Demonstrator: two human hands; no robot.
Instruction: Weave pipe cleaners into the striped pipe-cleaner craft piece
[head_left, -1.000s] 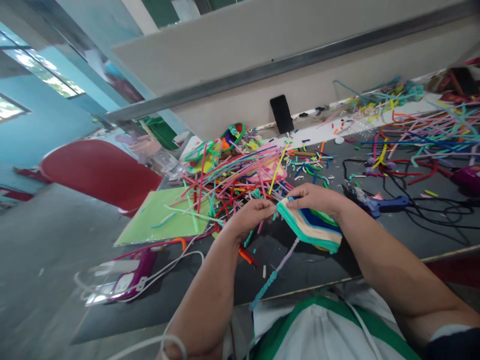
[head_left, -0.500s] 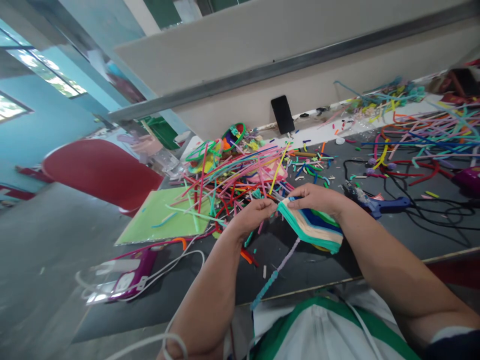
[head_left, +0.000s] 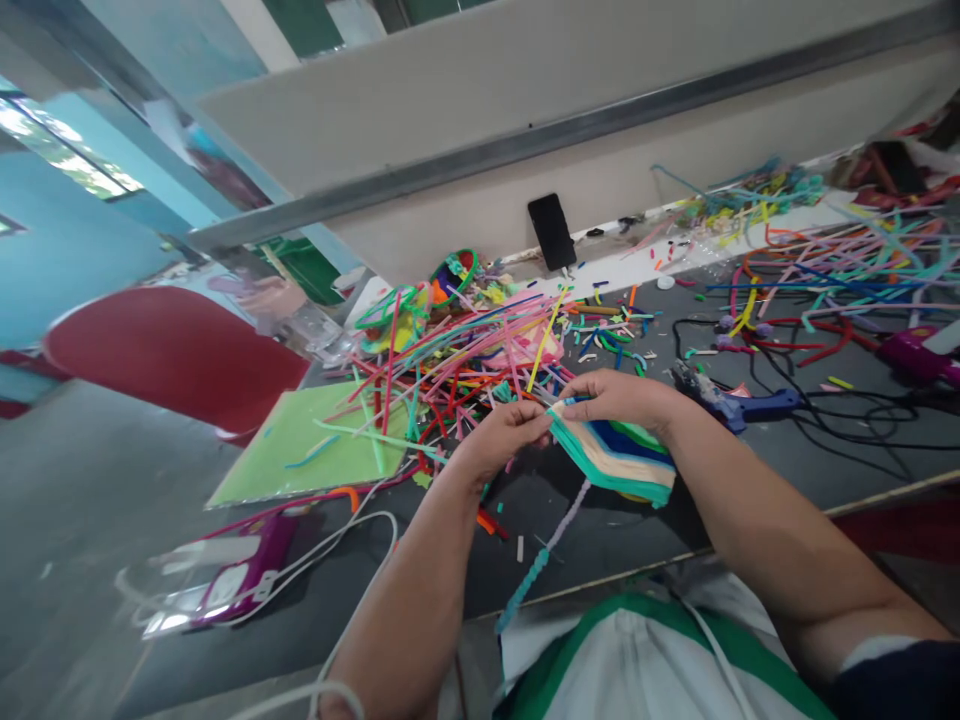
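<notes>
My right hand [head_left: 619,393] is closed on a woven square of pipe cleaners [head_left: 616,455] with teal, cream, blue and green bands, held just above the dark table [head_left: 360,590]. My left hand [head_left: 504,433] pinches the piece's left corner, fingers pressed together. A loose lilac and teal pipe cleaner [head_left: 544,555] hangs from the piece down toward the table's front edge. Both hands meet at the corner, in front of a big heap of coloured pipe cleaners [head_left: 465,350].
A blue glue gun [head_left: 739,405] with black cords lies right of my hands. A green sheet [head_left: 307,445] and a purple glue gun [head_left: 240,575] with white cable lie left. A black phone [head_left: 551,230] leans on the back wall. More pipe cleaners [head_left: 847,265] spread right. A red chair [head_left: 172,345] stands left.
The view has shifted slightly, moving everything a little left. My hands keep the same grip on the woven piece, with the left fingers closer to its corner.
</notes>
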